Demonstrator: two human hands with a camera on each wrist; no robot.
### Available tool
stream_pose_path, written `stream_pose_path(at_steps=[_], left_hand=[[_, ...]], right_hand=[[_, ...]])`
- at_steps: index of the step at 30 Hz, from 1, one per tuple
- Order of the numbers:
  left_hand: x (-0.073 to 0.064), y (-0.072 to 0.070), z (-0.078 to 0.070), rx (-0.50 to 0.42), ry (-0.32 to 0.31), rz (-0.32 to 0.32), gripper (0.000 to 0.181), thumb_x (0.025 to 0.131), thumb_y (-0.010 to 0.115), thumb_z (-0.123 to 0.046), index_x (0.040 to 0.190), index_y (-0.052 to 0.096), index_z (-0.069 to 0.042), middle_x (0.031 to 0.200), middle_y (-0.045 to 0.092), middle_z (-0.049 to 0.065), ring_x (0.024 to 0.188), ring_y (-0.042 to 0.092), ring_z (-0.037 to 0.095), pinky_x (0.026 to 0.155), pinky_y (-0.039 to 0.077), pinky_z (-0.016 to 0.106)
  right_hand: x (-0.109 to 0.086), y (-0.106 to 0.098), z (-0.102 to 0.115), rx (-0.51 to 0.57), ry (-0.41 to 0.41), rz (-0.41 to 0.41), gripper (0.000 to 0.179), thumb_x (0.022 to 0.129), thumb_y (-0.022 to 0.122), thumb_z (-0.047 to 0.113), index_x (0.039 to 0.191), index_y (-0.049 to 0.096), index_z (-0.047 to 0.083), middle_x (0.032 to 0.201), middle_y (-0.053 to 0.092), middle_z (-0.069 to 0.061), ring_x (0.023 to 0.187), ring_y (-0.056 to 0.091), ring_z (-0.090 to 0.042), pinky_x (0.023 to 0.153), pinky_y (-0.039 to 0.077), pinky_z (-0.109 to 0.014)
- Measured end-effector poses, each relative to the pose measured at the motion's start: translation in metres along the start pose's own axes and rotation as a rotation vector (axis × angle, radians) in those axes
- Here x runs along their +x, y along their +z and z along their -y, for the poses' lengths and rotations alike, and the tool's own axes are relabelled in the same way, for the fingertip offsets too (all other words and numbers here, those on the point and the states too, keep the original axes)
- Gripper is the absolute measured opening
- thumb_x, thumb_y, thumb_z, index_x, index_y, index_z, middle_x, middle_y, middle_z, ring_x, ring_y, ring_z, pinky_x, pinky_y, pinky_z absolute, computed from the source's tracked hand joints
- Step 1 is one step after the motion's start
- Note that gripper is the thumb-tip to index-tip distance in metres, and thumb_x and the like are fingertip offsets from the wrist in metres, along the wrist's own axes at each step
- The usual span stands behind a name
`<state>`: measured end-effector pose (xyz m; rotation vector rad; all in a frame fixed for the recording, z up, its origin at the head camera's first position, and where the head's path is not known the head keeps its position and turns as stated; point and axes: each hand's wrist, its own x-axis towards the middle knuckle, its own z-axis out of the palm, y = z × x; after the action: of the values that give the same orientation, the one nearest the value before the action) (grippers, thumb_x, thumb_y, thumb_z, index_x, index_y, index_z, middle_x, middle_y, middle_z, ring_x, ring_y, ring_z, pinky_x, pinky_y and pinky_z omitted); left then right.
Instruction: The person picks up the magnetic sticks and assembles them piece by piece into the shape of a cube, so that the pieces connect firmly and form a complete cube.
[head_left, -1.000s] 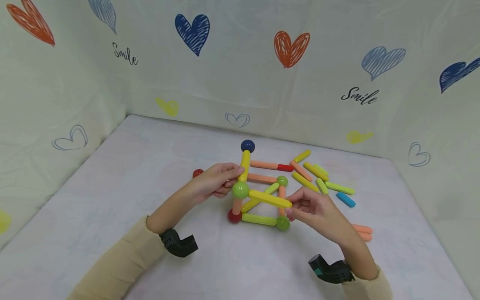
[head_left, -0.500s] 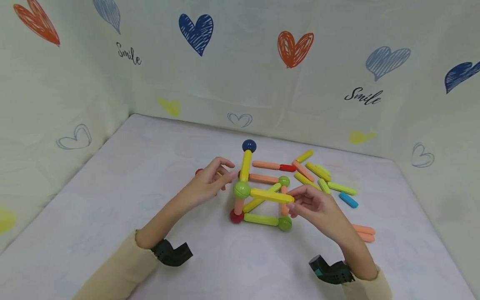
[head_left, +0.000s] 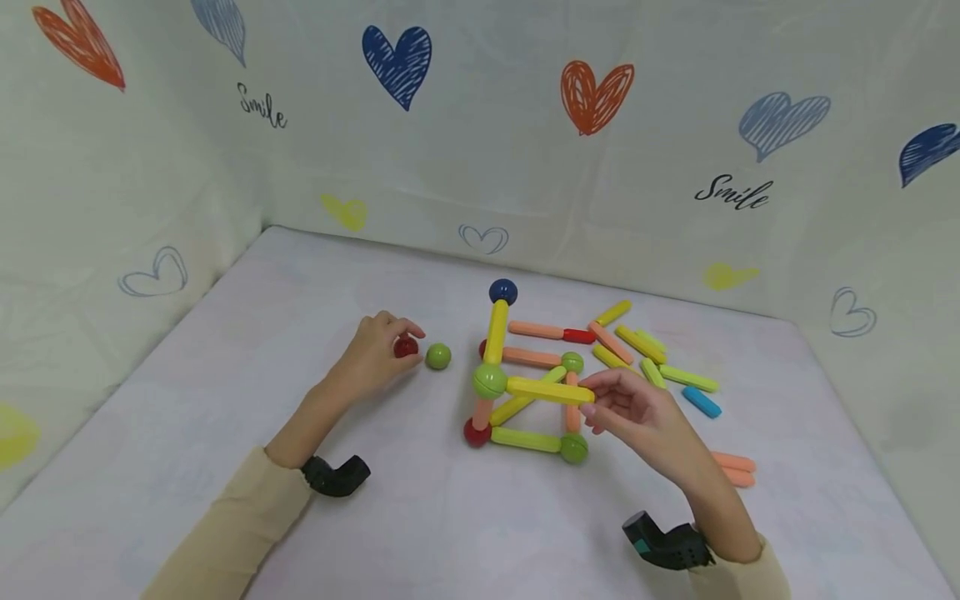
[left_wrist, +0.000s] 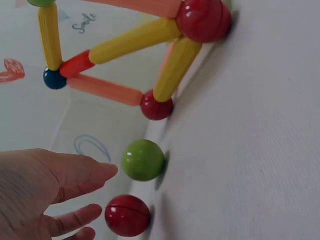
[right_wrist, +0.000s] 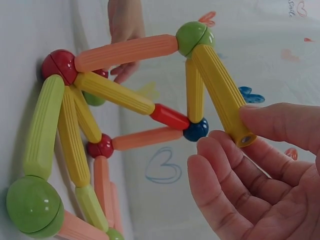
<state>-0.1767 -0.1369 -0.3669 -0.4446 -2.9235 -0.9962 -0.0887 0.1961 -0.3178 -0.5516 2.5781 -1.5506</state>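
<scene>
My right hand (head_left: 633,417) pinches the free end of a yellow magnetic stick (right_wrist: 220,90) between thumb and fingers. The stick's other end joins a green ball (head_left: 490,381) at an upper corner of a frame of sticks and balls. From that green ball another yellow stick (head_left: 496,332) leads to a dark blue ball (head_left: 503,292). My left hand (head_left: 371,354) reaches beside a loose red ball (left_wrist: 127,215), thumb and fingers spread. A loose green ball (left_wrist: 143,160) lies just right of it. In the left wrist view the fingertips look apart from both balls.
Loose sticks lie right of the frame, among them a yellow stick (head_left: 613,312), a light green stick (head_left: 688,378) and a short blue stick (head_left: 702,402). Peach sticks (head_left: 735,468) lie behind my right wrist. A white cloth wall (head_left: 480,150) stands behind the table (head_left: 420,517).
My left hand has let go of the yellow upright stick and moved left and down to the loose balls, uncovering the green one. My right hand keeps holding its stick.
</scene>
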Motion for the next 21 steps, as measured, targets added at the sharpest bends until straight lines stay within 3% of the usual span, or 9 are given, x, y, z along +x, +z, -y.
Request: stream_pose_path(at_steps=[4, 8, 14, 21], left_hand=[[0.002, 0.007, 0.003, 0.119, 0.077, 0.006, 0.033, 0.082, 0.070, -0.021, 0.113, 0.064, -0.012, 0.120, 0.054, 0.015, 0.112, 0.042, 0.039, 0.087, 0.039, 0.050], [0.004, 0.015, -0.001, 0.193, 0.150, 0.029, 0.037, 0.081, 0.071, -0.023, 0.117, 0.063, -0.016, 0.120, 0.061, 0.008, 0.114, 0.047, 0.034, 0.091, 0.032, 0.054], [0.003, 0.021, -0.003, 0.212, 0.156, 0.044, 0.040, 0.081, 0.072, -0.022, 0.118, 0.061, -0.017, 0.116, 0.065, 0.004, 0.114, 0.051, 0.031, 0.098, 0.028, 0.058], [0.004, 0.024, 0.000, 0.146, 0.129, 0.100, 0.036, 0.083, 0.070, -0.020, 0.116, 0.058, -0.016, 0.108, 0.065, 0.002, 0.104, 0.054, 0.026, 0.088, 0.039, 0.048]], right_hand=[[0.001, 0.000, -0.001, 0.005, -0.010, 0.001, 0.027, 0.088, 0.062, 0.008, 0.112, 0.053, -0.002, 0.092, 0.060, -0.016, 0.072, 0.061, -0.019, 0.068, 0.054, -0.024], [0.001, 0.000, -0.001, 0.009, -0.012, 0.003, 0.027, 0.088, 0.062, 0.008, 0.112, 0.053, -0.002, 0.092, 0.059, -0.015, 0.072, 0.061, -0.017, 0.067, 0.054, -0.025], [0.001, 0.001, -0.001, 0.012, -0.001, 0.011, 0.028, 0.088, 0.062, 0.008, 0.113, 0.052, -0.002, 0.094, 0.059, -0.010, 0.073, 0.060, -0.019, 0.068, 0.054, -0.024], [0.001, 0.004, 0.001, 0.017, 0.005, 0.020, 0.028, 0.088, 0.061, 0.008, 0.113, 0.053, -0.003, 0.097, 0.059, -0.016, 0.073, 0.061, -0.015, 0.069, 0.054, -0.024]])
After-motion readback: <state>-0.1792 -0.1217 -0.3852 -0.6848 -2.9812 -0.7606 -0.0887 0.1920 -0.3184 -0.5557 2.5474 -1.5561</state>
